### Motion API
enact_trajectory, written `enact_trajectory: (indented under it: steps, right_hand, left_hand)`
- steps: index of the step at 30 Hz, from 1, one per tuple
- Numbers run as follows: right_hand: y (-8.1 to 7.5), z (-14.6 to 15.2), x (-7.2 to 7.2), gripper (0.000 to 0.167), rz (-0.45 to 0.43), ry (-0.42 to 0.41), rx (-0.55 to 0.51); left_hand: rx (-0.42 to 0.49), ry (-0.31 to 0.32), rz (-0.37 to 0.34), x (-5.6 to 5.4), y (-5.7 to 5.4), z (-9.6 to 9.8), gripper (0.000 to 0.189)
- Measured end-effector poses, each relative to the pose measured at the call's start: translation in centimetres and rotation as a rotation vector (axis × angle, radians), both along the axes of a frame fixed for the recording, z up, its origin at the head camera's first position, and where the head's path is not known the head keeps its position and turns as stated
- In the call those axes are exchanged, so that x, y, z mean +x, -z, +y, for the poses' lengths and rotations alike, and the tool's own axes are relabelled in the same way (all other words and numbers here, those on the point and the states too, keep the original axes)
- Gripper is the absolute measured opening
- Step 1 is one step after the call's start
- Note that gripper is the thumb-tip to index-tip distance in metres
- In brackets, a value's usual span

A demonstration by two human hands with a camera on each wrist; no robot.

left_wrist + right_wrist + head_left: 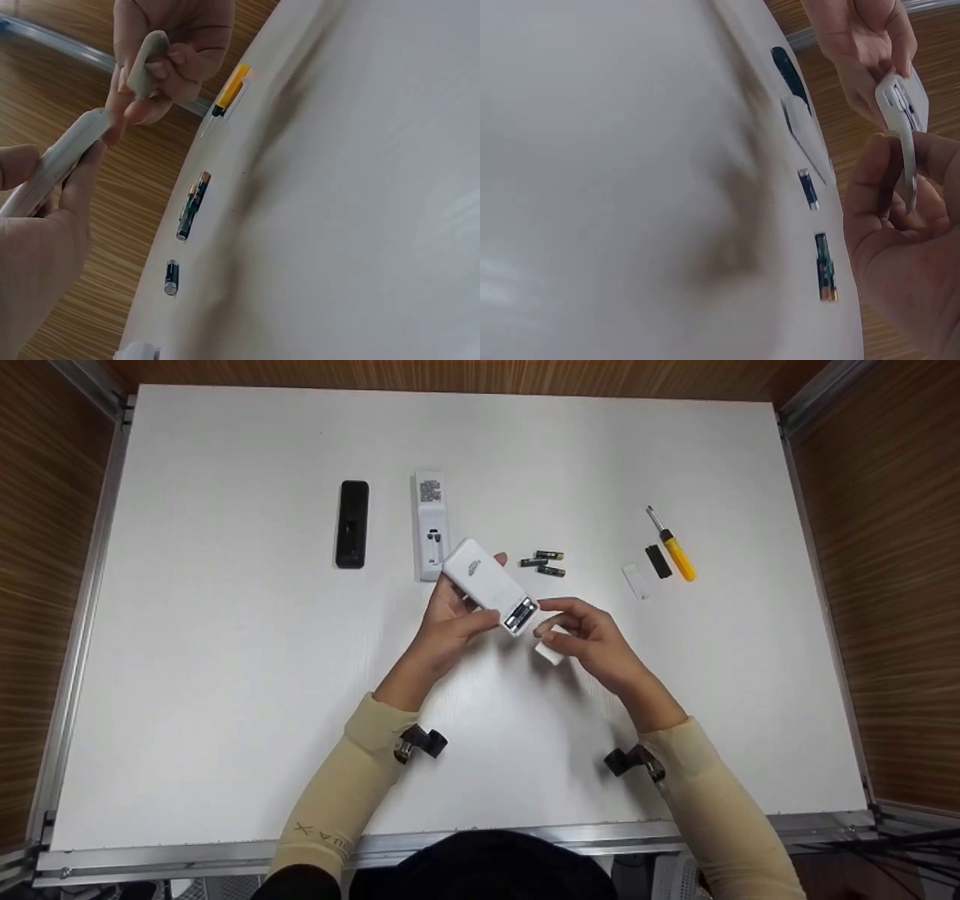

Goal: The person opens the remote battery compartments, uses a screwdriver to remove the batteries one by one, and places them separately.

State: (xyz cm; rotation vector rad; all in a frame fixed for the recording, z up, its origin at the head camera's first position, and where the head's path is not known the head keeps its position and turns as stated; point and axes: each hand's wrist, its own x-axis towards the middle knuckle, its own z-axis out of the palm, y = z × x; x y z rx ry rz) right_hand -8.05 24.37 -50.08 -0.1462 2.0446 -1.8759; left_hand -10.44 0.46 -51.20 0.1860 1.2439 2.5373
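A white remote control (484,574) lies tilted in my left hand (442,630), which grips it by its sides with the back face up. At its near end the battery compartment (520,615) is uncovered, with dark and silvery battery shapes inside. My right hand (600,645) pinches a small white battery cover (553,652) just beside that end, apart from the compartment. In the left wrist view the cover (147,66) stands on edge between thumb and fingers. The right wrist view shows the cover (908,169) in front of the remote's end (892,105).
Three loose batteries (551,571) lie beyond my hands on the white table (225,660). A second white remote (431,517) and a black remote (352,525) lie further left. To the right are a yellow screwdriver (681,559), a black cover (658,562) and a white cover (636,582).
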Motion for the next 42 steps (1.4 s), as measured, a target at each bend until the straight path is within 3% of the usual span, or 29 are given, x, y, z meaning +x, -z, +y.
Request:
enact_trajectory:
  steps: [4,10,13,16,19,23,28,32,36,42]
  right_hand:
    - [0.2,2.1,-0.5,0.045,-0.007,0.101,0.088]
    - [-0.3,5.4,-2.2,0.048,-0.103,0.349,0.109]
    - [-0.6,6.4,-3.5,0.051,-0.031,0.456,0.176]
    - [-0.7,7.1,-5.1,0.044,0.081,0.502,0.310]
    - [-0.6,7.6,-6.7,0.031,0.183,0.499,0.480]
    - [-0.3,7.9,-8.5,0.020,0.314,0.466,0.821]
    - [0.4,8.7,-9.8,0.014,0.462,0.387,1.106]
    - [1.4,9.4,-9.8,0.015,0.503,0.321,1.163]
    - [2.0,9.8,-9.4,0.020,0.486,0.278,1.147]
    - [1.8,10.2,-9.4,0.021,0.472,0.290,1.053]
  left_hand:
    - [-0.005,-0.037,-0.036,-0.3,0.0,-0.9,0.099]
    - [0.021,-0.044,-0.123,-0.2,0.2,-1.7,0.087]
    - [0.047,-0.005,-0.156,-0.1,0.3,-1.5,0.073]
    - [0.060,0.018,-0.153,0.1,0.7,-1.2,0.068]
    - [0.050,0.024,-0.141,0.3,1.1,-0.8,0.068]
    - [0.035,0.029,-0.153,0.4,1.4,-0.4,0.068]
    - [-0.030,0.040,-0.187,0.7,1.5,-0.3,0.087]
    - [-0.119,0.069,-0.166,1.1,1.8,-0.4,0.100]
    - [-0.195,0.079,-0.104,1.3,2.1,-0.6,0.099]
    - [-0.325,0.019,0.018,1.2,2.3,-0.9,0.094]
